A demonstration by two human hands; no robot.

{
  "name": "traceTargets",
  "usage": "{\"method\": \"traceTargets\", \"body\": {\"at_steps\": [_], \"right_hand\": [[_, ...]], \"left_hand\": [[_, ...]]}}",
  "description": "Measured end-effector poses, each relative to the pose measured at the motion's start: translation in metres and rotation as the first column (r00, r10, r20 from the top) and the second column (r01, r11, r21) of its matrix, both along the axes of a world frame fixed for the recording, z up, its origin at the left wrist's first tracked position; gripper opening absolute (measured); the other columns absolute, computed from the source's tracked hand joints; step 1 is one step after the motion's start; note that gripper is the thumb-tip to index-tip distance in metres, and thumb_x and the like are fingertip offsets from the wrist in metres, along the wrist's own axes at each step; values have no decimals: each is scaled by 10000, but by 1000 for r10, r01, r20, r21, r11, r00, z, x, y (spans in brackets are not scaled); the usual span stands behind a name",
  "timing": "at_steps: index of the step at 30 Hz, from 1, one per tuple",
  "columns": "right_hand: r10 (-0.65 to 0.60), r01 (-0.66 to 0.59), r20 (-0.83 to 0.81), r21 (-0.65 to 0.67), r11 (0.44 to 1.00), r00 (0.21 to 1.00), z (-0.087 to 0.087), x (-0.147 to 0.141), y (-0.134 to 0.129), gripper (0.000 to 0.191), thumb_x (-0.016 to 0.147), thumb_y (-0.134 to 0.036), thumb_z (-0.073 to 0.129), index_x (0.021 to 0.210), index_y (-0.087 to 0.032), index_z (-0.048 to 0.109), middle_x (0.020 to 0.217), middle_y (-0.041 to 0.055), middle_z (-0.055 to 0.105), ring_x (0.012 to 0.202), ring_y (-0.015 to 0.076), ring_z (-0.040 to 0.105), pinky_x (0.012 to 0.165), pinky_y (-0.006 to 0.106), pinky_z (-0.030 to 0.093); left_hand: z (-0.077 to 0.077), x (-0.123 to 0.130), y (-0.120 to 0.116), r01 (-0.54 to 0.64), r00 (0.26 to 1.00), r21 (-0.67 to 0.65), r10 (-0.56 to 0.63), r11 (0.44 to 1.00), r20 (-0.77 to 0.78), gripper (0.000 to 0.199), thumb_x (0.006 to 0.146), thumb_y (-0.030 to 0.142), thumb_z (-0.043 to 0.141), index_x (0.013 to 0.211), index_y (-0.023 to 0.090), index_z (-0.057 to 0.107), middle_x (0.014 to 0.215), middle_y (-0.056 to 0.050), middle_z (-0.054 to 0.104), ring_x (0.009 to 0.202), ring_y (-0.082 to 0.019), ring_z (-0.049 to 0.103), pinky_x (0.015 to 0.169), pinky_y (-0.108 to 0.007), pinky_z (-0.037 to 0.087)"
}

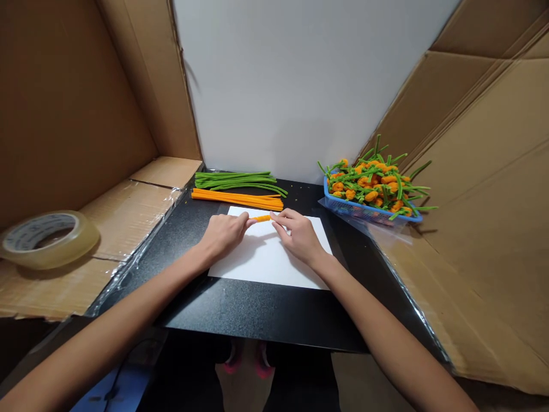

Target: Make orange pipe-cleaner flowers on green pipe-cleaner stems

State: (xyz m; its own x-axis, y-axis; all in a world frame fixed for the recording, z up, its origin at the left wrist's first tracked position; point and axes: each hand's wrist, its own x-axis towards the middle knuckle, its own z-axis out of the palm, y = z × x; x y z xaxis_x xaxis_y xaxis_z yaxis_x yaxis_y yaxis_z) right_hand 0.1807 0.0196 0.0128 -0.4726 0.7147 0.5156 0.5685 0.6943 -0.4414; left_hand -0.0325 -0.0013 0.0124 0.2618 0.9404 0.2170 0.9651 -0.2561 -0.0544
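An orange pipe cleaner (261, 218) spans the short gap between my two hands, above a white sheet of paper (261, 260). The visible stretch looks thick, perhaps folded or coiled; the rest is hidden by my fingers. My left hand (225, 233) is closed, pinching its left end between thumb and curled fingers. At the right end, the thumb and fingertips of my right hand (299, 233) close on it. Just beyond the paper lie a bundle of straight orange pipe cleaners (235, 198) and, behind it, a bundle of green pipe cleaners (235, 181).
A blue basket (369, 213) heaped with orange and green pipe-cleaner pieces stands at the back right, partly on a clear plastic bag (392, 230). On the left cardboard ledge rests a roll of clear tape (81, 243). Cardboard walls flank the black table (257, 312).
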Motion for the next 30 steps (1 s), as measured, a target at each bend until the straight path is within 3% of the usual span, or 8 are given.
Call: {"method": "traceTargets", "body": {"at_steps": [3,6,9,12,15,20,25,30], "right_hand": [[23,-27,-53,-70,997,998,3,3,2,270,950,-287,541,1021,-173,775,867,83,666,735,176,561,651,296,407],[18,-64,-171,-270,961,985,6,10,9,295,913,-404,600,878,-185,794,807,64,684,685,161,543,623,290,380],[9,-123,-247,-451,884,969,10,16,14,355,809,-518,697,778,-175,785,774,56,695,690,161,538,616,285,358],[10,-125,-215,-528,840,977,13,19,15,371,740,-544,755,714,-174,766,735,43,691,667,148,495,626,287,340],[46,-133,-201,-448,884,979,13,18,13,359,748,-542,758,699,-187,749,708,33,665,680,153,469,642,294,340],[134,-160,-166,-155,975,977,11,17,13,329,846,-509,699,730,-201,712,746,50,659,776,192,498,670,306,375],[259,-265,110,47,963,960,7,19,16,306,966,-432,557,864,-178,696,868,94,716,831,220,567,742,332,420],[174,-258,363,195,946,915,2,17,17,363,1020,-377,435,909,-128,675,851,117,694,756,214,545,705,327,393]], "left_hand": [[-1,-4,1,45,999,60,-46,997,13,443,1050,456,321,938,168,638,740,-104,704,626,-227,640,538,-271,216],[-1,-8,2,163,987,139,-161,977,-20,452,1053,447,329,863,158,621,713,-91,684,614,-199,612,550,-285,226],[1,-11,1,317,948,226,-305,921,-88,453,1060,420,323,824,159,610,678,-66,652,621,-174,586,593,-304,267],[4,-14,0,449,894,287,-421,846,-155,451,1061,414,327,805,167,605,670,-49,633,627,-168,561,615,-317,279],[3,-15,0,485,874,341,-458,805,-163,458,1060,414,335,775,167,595,647,-39,621,609,-165,542,617,-316,283],[-5,-16,4,422,896,349,-444,837,-17,529,1061,461,275,758,159,586,630,-41,623,564,-146,522,598,-287,287],[-15,-17,6,388,908,253,-414,886,59,588,1060,496,209,792,159,610,606,-47,615,518,-145,490,532,-275,194],[-16,-15,7,301,945,129,-314,945,92,549,1054,495,271,832,164,648,624,-64,645,531,-167,522,535,-283,160]]}}
